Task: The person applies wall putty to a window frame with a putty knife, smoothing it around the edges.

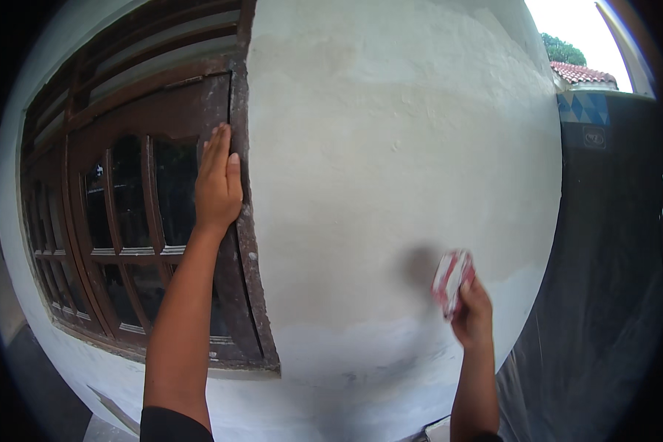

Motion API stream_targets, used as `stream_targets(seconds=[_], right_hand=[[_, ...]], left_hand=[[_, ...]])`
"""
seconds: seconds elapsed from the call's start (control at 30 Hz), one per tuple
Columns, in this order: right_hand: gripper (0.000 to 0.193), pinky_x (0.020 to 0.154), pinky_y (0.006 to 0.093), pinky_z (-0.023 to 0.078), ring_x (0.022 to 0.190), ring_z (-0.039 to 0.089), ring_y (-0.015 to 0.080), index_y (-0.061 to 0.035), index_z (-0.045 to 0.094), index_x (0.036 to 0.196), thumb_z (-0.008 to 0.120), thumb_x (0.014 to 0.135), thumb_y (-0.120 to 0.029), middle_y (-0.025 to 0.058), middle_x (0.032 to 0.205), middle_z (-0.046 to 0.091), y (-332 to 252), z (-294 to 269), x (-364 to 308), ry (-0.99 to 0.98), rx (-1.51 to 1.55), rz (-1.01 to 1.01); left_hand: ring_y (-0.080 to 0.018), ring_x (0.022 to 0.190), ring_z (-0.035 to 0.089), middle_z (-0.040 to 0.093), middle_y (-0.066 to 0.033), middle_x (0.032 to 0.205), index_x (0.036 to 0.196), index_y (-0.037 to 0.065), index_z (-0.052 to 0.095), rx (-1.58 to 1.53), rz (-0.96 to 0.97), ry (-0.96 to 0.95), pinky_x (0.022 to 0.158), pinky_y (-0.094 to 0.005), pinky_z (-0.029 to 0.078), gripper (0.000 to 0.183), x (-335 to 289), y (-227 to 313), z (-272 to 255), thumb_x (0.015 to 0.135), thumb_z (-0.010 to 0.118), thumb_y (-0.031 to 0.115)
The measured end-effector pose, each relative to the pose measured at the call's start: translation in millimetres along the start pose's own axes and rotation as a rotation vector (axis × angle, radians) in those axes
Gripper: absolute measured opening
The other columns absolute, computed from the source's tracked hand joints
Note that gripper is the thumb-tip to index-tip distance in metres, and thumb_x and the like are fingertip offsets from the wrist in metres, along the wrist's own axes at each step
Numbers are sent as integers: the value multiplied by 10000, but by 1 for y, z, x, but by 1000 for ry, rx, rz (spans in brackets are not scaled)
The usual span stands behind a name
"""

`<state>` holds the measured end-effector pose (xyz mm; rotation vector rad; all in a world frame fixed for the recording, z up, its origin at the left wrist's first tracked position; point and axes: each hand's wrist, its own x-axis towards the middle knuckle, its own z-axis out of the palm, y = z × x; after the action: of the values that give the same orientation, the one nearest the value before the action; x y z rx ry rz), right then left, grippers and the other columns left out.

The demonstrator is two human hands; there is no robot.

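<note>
My left hand lies with its fingers stretched upward against the right side of the dark brown wooden window, close to the frame's edge. Nothing is in it. Lower and to the right, my right hand grips a small red-and-white striped cloth, which looks folded into a pad. The cloth is slightly blurred, and a shadow falls beside it on the pale plastered wall. Whether the cloth touches the wall I cannot tell. The wall has uneven off-white patches, whiter toward the bottom.
The window has several dark glass panes and slatted vents above them. A dark grey surface stands at the right, with a blue-and-white patterned strip near its top. Beyond it are a red tiled roof and a tree.
</note>
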<state>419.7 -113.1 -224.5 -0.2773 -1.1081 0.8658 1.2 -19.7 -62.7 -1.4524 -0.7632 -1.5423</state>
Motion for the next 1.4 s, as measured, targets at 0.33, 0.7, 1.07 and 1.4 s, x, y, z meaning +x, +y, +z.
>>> stream_targets(seconds=[0.33,0.7,1.07,1.4], right_hand=[[340,580,302,611,823,706,183,11,569,1281,607,983,-147,95,1040,691,26,-157,-196,426,-108,748],[330,676,296,597,867,693,168,28,580,1289,579,966,-42,106,1089,691,51,-276,-264,511,-511,880],[260,658,318,537,786,676,157,29,670,1105,675,907,-139,110,936,726,92,-426,-410,417,-1225,1240],[310,743,451,510,842,674,387,12,670,974,684,894,-288,222,873,692,219,-526,-460,213,-1412,1282]], left_hand=[[-336,1403,445,490,-244,1477,1438,-93,451,-599,-775,-137,1163,-449,332,663,-315,247,-72,1085,271,438],[-341,1401,452,523,-260,1441,1421,-97,470,-800,-1520,-945,1179,-421,302,735,-527,438,-65,1073,279,521],[-369,1418,414,466,-276,1485,1458,-99,406,-715,-2427,-1159,1195,-456,254,947,-666,522,-112,996,279,717],[-332,1459,367,417,-252,1531,1493,-74,367,-679,-2589,-1260,1216,-431,222,987,-796,585,-59,973,256,758]])
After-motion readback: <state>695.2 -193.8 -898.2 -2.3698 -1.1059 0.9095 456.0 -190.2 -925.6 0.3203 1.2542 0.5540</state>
